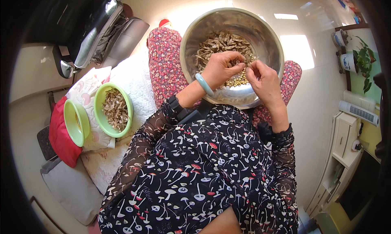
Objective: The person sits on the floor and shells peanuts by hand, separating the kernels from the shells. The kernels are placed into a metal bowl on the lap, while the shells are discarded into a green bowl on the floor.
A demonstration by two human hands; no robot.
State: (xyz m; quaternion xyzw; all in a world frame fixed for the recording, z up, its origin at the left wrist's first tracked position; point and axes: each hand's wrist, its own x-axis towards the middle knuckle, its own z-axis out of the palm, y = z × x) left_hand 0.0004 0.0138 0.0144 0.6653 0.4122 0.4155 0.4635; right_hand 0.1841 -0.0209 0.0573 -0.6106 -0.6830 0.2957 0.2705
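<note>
A wide stainless-steel basin (189, 41) rests on my lap between my knees. Dried bean pods (226, 41) are heaped in its far part, and loose yellow soybeans (239, 80) lie nearer to me under my hands. My left hand (222, 66), with a pale green bangle (204, 85) on the wrist, is over the pods, thumb and fingers pinched. My right hand (264, 81) meets it fingertip to fingertip above the beans. Between the fingertips is a small brownish piece, seemingly a dried pod, mostly covered by my fingers.
To my left, a light green plastic bowl (129, 124) of dry pod shells (115, 110) stands on a white quilted cover (139, 81). Another green bowl (85, 124) with some yellow contents sits beyond it by a red cloth (58, 133). Potted plants and a white cabinet (342, 139) are at right.
</note>
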